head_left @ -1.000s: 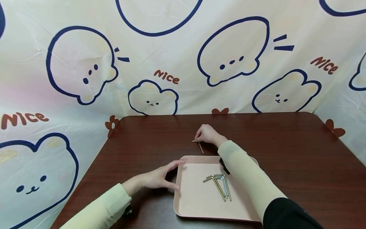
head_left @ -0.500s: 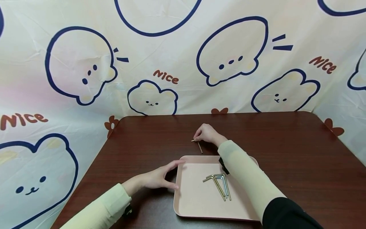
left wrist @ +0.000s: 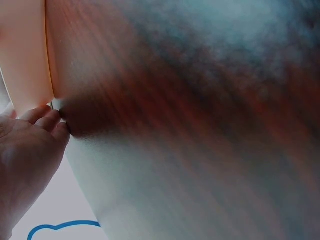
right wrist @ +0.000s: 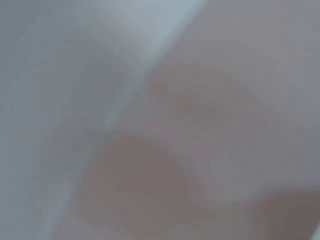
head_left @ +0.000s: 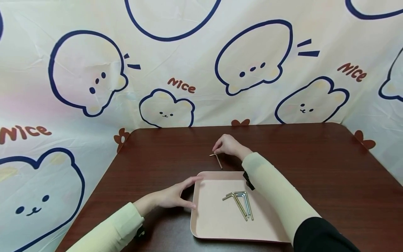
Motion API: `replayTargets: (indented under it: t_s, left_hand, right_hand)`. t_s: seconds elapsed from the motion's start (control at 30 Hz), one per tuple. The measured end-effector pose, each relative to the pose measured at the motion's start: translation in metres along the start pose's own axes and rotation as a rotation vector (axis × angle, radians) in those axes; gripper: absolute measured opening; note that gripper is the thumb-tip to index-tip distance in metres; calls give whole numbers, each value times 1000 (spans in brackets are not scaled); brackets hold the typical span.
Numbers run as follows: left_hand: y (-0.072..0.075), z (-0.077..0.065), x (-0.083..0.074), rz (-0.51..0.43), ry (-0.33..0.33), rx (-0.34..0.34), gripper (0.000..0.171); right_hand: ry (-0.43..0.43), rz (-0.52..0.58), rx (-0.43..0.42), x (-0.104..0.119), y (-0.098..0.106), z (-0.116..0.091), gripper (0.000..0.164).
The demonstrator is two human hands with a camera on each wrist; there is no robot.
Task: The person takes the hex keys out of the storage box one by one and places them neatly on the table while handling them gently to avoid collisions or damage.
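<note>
My right hand is over the table beyond the tray, its thumb and fingertips pinched together at the bend of a copper-coloured hex key. This L-shaped key has its long arm towards the tray and its short arm to the left. My left hand rests at the left side of the pale pink tray, fingers on its far left corner and thumb on the side rim. Inside the tray, several gold and silver hex keys lie overlapping. The left wrist view shows the hand touching the tray edge.
The dark brown wooden table extends around the tray. Behind it hangs a pale cloth printed with cartoon bears and the word "Nice". My right sleeve covers the tray's right side in the head view. The right wrist view is blurred.
My right hand has risen slightly, and more of the copper-coloured key's bend shows beneath the fingertips. The key has hardly moved on the table. My left hand stays at the tray.
</note>
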State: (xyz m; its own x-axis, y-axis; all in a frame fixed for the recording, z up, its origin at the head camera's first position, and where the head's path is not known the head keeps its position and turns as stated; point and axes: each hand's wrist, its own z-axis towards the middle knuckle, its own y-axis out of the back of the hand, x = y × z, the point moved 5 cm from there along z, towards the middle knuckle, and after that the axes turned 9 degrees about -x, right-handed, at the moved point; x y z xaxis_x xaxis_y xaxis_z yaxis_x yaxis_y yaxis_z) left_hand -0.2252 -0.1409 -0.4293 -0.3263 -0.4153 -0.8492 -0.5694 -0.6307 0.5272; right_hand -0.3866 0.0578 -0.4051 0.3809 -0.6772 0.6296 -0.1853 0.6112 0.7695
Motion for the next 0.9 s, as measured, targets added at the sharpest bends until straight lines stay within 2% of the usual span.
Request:
replayTargets:
  t_s: [0.2, 0.43, 0.67, 0.9]
  left_hand:
    - [0, 0, 1, 16, -11, -5, 83]
    - [-1, 1, 1, 15, 11, -1, 84]
    - [-1, 0, 2, 22, 1, -10, 83]
    - [-2, 0, 2, 16, -9, -12, 84]
  right_hand:
    - [56, 9, 7, 10, 7, -3, 9]
    - [-8, 45, 31, 15, 27, -12, 15]
    - [61, 33, 9, 13, 51, -17, 14]
    - [87, 39, 19, 12, 70, -26, 15]
